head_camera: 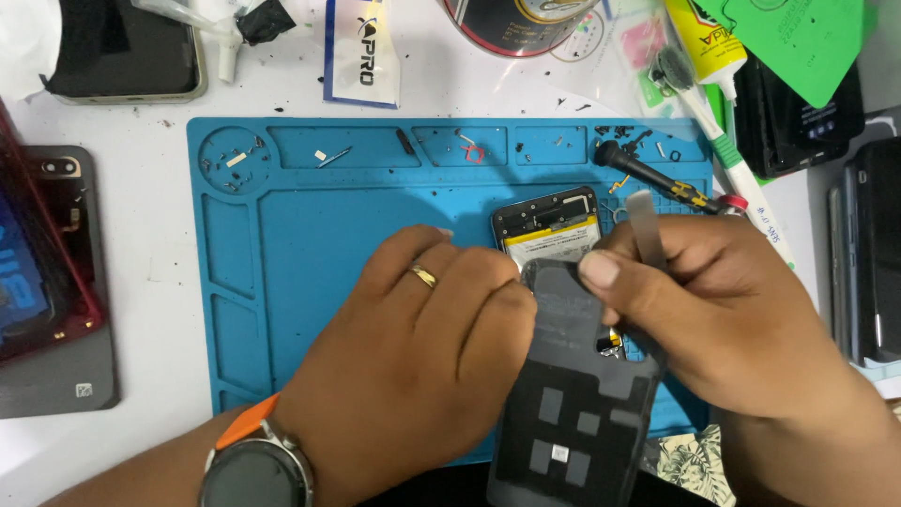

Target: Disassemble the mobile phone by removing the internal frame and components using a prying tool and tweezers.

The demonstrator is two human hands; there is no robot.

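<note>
At the far left edge a dark phone with a reddish rim [47, 272] lies on the white table [150, 263], with another dark phone [127, 52] at the top left corner. The blue silicone work mat [282, 235] fills the middle, its left half bare and open, small screws and scraps sitting in its top tray pockets. Above its top edge lie a white-and-blue printed label strip [361, 52] and the round base of a red-and-silver tin [516, 23]. The left hand [422, 347], with a gold ring and an orange-strapped watch, presses down on the opened phone body with a yellow-labelled battery [549, 235] near the mat's centre. The dark grey back cover [572, 385] tilts up off that phone, pinched at its upper edge by the right hand [723, 319], which also grips a thin flat metal pry blade [645, 230]. A black-handled screwdriver [657, 178] rests at the mat's top right, beside a white-and-green tube [723, 122], a yellow glue bottle [704, 42] and a green card [798, 42]. More dark phones [868, 253] crowd the right edge.
</note>
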